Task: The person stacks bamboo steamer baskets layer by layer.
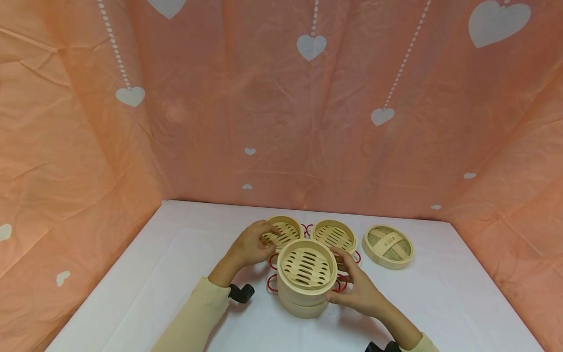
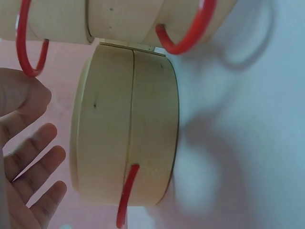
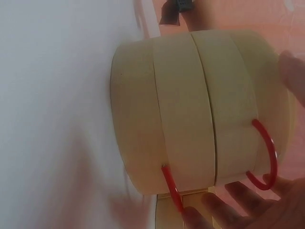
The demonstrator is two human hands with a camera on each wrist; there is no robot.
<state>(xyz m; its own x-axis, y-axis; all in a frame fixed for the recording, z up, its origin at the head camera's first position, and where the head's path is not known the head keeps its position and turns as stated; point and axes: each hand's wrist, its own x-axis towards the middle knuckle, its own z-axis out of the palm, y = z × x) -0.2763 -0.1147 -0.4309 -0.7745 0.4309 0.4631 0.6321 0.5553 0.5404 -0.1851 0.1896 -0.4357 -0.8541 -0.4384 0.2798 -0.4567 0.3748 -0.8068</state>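
Cream sleeve (image 1: pixel 193 313) of my left arm lies closest to the head camera, with a black wrist device (image 1: pixel 242 293) at its cuff.

Writing: a faint marking sits on the centre band of the woven lid (image 1: pixel 388 247); too small to read. Side walls of the bamboo steamers, seen from the wrists, show seams and small dark dots.

Position: the two-tier steamer stack (image 1: pixel 306 271) stands upright on the white table (image 1: pixel 132 283), between my hands and closer to the right. Slats show through its uncovered top; red handles (image 3: pixel 274 160) project from its sides.

Right hand (image 1: pixel 358 293): cupped around the right side of the stack, thumb toward the front, fingers bent past the handles. Cannot tell whether it grips or merely surrounds the wall.

Left hand (image 1: pixel 255 244): loose, fingers parted, holding nothing. It hovers at the left edge of the rear-left steamer (image 1: pixel 288 231), behind the stack and to its left; fingertip contact uncertain.

Rear-right steamer (image 1: pixel 335 235) stands beside that one, also uncovered. Lid lies farther right, apart from both hands.
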